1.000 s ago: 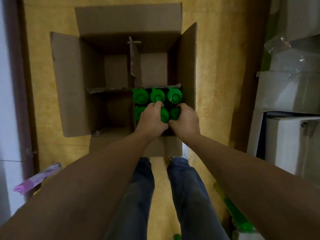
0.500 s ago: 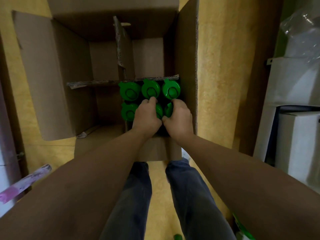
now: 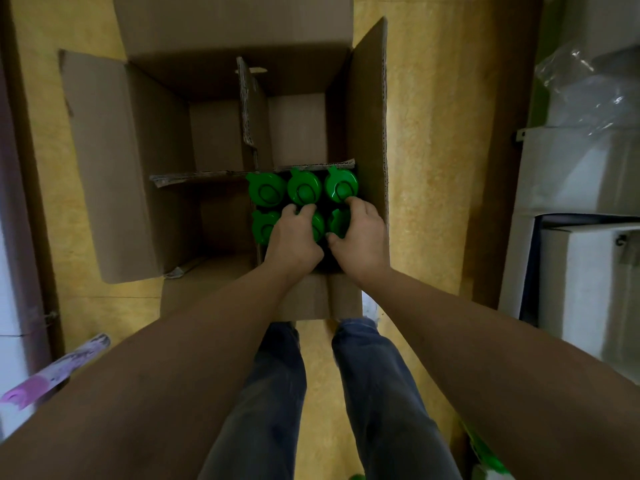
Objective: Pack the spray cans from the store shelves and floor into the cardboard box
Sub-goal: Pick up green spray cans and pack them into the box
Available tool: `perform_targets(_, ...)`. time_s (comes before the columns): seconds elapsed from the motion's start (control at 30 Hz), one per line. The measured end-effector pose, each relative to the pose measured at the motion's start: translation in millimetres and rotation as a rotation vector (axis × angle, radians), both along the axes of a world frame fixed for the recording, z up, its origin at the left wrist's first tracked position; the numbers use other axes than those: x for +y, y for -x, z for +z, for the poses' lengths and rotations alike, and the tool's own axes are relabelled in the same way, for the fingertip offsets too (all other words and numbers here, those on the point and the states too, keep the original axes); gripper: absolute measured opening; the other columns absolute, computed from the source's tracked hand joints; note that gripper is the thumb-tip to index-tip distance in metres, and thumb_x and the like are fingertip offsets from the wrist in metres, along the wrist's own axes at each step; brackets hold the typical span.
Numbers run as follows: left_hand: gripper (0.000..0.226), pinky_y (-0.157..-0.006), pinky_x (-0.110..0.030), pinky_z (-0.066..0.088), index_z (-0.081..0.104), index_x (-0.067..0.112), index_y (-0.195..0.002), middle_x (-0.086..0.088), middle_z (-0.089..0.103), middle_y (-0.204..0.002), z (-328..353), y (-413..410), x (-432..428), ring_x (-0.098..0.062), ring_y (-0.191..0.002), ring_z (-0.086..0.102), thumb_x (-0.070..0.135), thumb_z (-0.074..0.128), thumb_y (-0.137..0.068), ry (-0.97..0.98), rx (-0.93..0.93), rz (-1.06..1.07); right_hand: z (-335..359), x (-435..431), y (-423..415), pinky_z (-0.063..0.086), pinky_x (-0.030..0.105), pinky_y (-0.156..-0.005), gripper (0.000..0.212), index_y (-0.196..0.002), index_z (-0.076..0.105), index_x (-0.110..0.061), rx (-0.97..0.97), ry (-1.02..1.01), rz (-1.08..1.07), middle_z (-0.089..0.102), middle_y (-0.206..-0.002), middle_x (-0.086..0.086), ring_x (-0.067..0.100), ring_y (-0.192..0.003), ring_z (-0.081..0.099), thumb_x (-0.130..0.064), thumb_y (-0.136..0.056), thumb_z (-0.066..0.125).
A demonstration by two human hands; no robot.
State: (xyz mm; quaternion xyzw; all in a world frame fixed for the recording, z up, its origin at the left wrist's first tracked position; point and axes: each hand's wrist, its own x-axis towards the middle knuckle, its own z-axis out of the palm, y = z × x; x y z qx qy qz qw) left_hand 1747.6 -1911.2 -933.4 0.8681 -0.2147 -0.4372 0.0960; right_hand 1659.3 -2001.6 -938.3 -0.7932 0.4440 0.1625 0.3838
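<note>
An open cardboard box (image 3: 367, 109) is standing on the yellow floor (image 3: 426, 168), split into four cells by cardboard dividers (image 3: 251, 112). Green-capped spray cans (image 3: 303, 190) are filling its near-right cell in two rows; only their caps are showing. The left hand (image 3: 294, 237) is lying over the near row's middle cap, fingers curled on it. The right hand (image 3: 360, 233) is covering the right cap, its grip impossible to judge. Further cans nearer are being hidden by both hands.

Near-row spray cans (image 3: 264, 226) half hidden under both hands, can bodies unseen, box (image 3: 369, 98) far flap cropped
</note>
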Motion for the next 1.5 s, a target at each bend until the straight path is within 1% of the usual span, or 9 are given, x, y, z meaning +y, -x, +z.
perform_targets(0.2, 0.07, -0.103, -0.037, 0.043, 0.046, 0.015, -0.148, -0.009, 0.047, -0.143, 58, -21, 0, -0.03, -0.127, 0.05, 0.018, 0.075, -0.084, -0.006, -0.028, -0.036, 59, -15, -11, 0.048, 0.036, -0.099, 0.058, -0.138, 0.053, -0.016, -0.005, 0.064, 0.045, 0.058, -0.132, 0.007, 0.027, -0.12, 0.054, -0.023, -0.085, 0.075)
perform_targets(0.33, 0.061, -0.102, -0.04, 0.045, 0.054, 0.016, -0.138, -0.007, 0.051, -0.136, 117, -46, -11, -0.03, -0.123, 0.052, 0.018, 0.075, -0.081, 0.054, -0.09, -0.021, 122, -38, -31, 0.048, 0.038, -0.099, 0.06, -0.142, 0.051, -0.018, -0.032, 0.119, 0.084, 0.056, -0.135, 0.007, 0.028, -0.123, 0.052, -0.024, -0.087, 0.073)
perform_targets(0.5, 0.07, -0.108, -0.045, 0.044, 0.045, 0.017, -0.148, -0.007, 0.047, -0.145, 208, -76, -32, -0.03, -0.132, 0.046, 0.028, 0.076, -0.086, 0.123, -0.239, -0.051, 220, -62, -61, 0.049, 0.04, -0.099, 0.062, -0.146, 0.046, -0.019, -0.093, 0.187, 0.128, 0.056, -0.136, 0.008, 0.028, -0.123, 0.051, -0.024, -0.09, 0.072)
perform_targets(0.67, 0.062, -0.107, -0.048, 0.044, 0.05, 0.019, -0.144, -0.007, 0.051, -0.14, 320, -103, -55, -0.03, -0.128, 0.048, 0.031, 0.072, -0.088, 0.18, -0.37, -0.102, 324, -80, -87, 0.05, 0.04, -0.097, 0.064, -0.145, 0.047, -0.02, -0.112, 0.243, 0.189, 0.056, -0.133, 0.008, 0.029, -0.121, 0.051, -0.031, -0.087, 0.072)
perform_targets(0.83, 0.067, -0.112, -0.047, 0.039, 0.042, 0.022, -0.149, -0.01, 0.038, -0.156, 452, -141, -79, -0.032, -0.141, 0.038, 0.034, 0.068, -0.089, 0.196, -0.559, -0.132, 441, -104, -115, 0.051, 0.042, -0.097, 0.072, -0.146, 0.044, -0.022, -0.154, 0.357, 0.222, 0.055, -0.134, 0.008, 0.03, -0.121, 0.051, -0.038, -0.084, 0.076)
perform_targets(0.93, 0.07, -0.112, -0.047, 0.039, 0.04, 0.021, -0.151, -0.011, 0.037, -0.157, 534, -157, -85, -0.032, -0.142, 0.036, 0.038, 0.068, -0.088, 0.254, -0.679, -0.123, 516, -115, -129, 0.051, 0.045, -0.099, 0.077, -0.149, 0.041, -0.024, -0.226, 0.44, 0.212, 0.053, -0.137, 0.007, 0.03, -0.123, 0.05, -0.041, -0.084, 0.077)
perform_targets(1.13, 0.073, -0.114, -0.049, 0.035, 0.037, 0.023, -0.153, -0.008, 0.035, -0.159, 669, -161, -88, -0.03, -0.145, 0.031, 0.046, 0.066, -0.09, 0.366, -0.846, -0.113, 649, -123, -146, 0.049, 0.041, -0.097, 0.082, -0.152, 0.036, -0.026, -0.36, 0.603, 0.221, 0.049, -0.142, 0.006, 0.03, -0.128, 0.046, -0.044, -0.083, 0.078)
perform_targets(1.33, 0.073, -0.114, -0.05, 0.035, 0.038, 0.024, -0.153, -0.006, 0.039, -0.156, 748, -154, -95, -0.029, -0.144, 0.033, 0.048, 0.065, -0.09, 0.47, -0.982, -0.144, 727, -126, -139, 0.046, 0.04, -0.1, 0.082, -0.152, 0.035, -0.028, -0.406, 0.73, 0.165, 0.048, -0.144, 0.005, 0.03, -0.13, 0.044, -0.04, -0.084, 0.078)
perform_targets(1.5, 0.07, -0.116, -0.047, 0.033, 0.039, 0.025, -0.152, -0.006, 0.038, -0.157, 779, -146, -101, -0.028, -0.145, 0.032, 0.048, 0.066, -0.091, 0.564, -1.035, -0.209, 759, -120, -124, 0.044, 0.044, -0.105, 0.082, -0.152, 0.034, -0.027, -0.367, 0.792, 0.086, 0.045, -0.147, 0.007, 0.032, -0.132, 0.042, -0.038, -0.084, 0.078)
